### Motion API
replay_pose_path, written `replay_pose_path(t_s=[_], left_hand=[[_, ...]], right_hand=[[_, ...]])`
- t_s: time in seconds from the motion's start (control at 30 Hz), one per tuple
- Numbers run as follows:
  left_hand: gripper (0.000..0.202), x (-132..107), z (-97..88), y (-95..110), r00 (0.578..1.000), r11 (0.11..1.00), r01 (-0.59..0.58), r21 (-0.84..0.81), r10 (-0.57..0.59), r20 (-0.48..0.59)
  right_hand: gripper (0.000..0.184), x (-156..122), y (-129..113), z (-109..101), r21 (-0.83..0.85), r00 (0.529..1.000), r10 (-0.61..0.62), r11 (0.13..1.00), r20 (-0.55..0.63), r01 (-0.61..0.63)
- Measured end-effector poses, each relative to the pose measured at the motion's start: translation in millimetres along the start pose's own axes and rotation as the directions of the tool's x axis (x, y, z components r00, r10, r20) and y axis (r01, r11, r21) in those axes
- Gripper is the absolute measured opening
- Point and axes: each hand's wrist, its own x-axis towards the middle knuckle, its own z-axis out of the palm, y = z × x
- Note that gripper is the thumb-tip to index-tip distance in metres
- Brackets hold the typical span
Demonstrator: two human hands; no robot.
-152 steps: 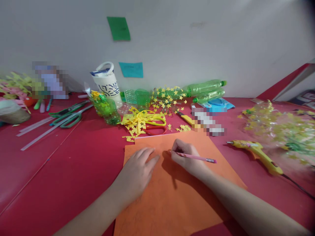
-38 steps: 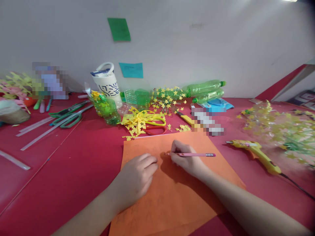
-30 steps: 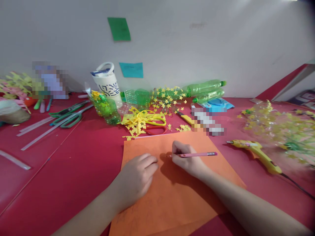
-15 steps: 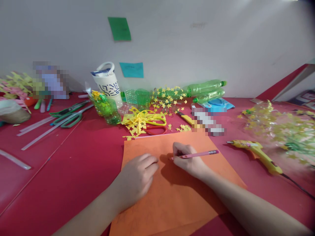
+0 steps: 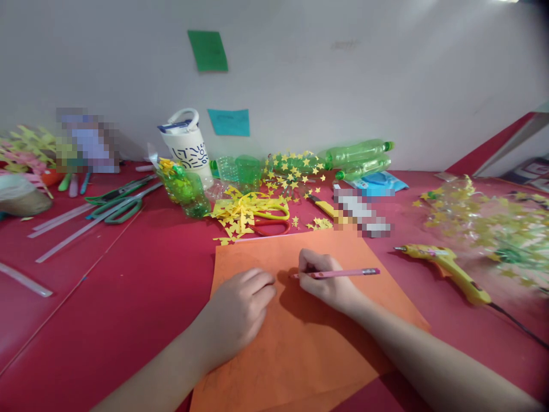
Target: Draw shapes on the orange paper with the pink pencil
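Two hands on one orange sheet (image 5: 300,355)

Both rest on the paper, which lies flat on the red desk (image 5: 128,286). The right hand (image 5: 323,280) has its grip clenched on a pink pencil (image 5: 343,273), tip down near the top edge; drawing, by the look of it. The left hand (image 5: 238,309) grasps nothing and presses the sheet down, fingers loosely curled. Any further line wants the paper pinned steady.

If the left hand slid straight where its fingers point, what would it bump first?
Most likely the right hand gripping the pink pencil, just ahead of the left hand on the orange paper. Depth is unclear, so that is a guess.
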Motion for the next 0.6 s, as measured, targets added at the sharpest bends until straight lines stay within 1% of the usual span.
replay_pose_path(t_s=[0.27, 0.43, 0.6], left_hand=[[0.029, -0.9, -0.8, 0.4, 1.0, 1.0, -0.001, 0.0, 0.001, -0.003], [0.029, -0.5, -1.7, 1.7, 1.0, 1.0, 0.006, 0.0, -0.006, 0.005], [0.029, 0.1, -0.8, 1.1, 1.0, 1.0, 0.008, 0.012, -0.008, 0.006]], right_hand=[[0.012, -0.1, -6.8, 0.2, -0.032, 0.999, 0.015, 0.999, 0.044, -0.013], [0.01, -0.9, -9.7, -0.4, -0.036, 0.998, -0.005, 0.999, 0.061, 0.008], [0.011, -1.6, -12.6, -0.3, -0.067, 0.998, -0.001, 0.998, 0.067, 0.005]])
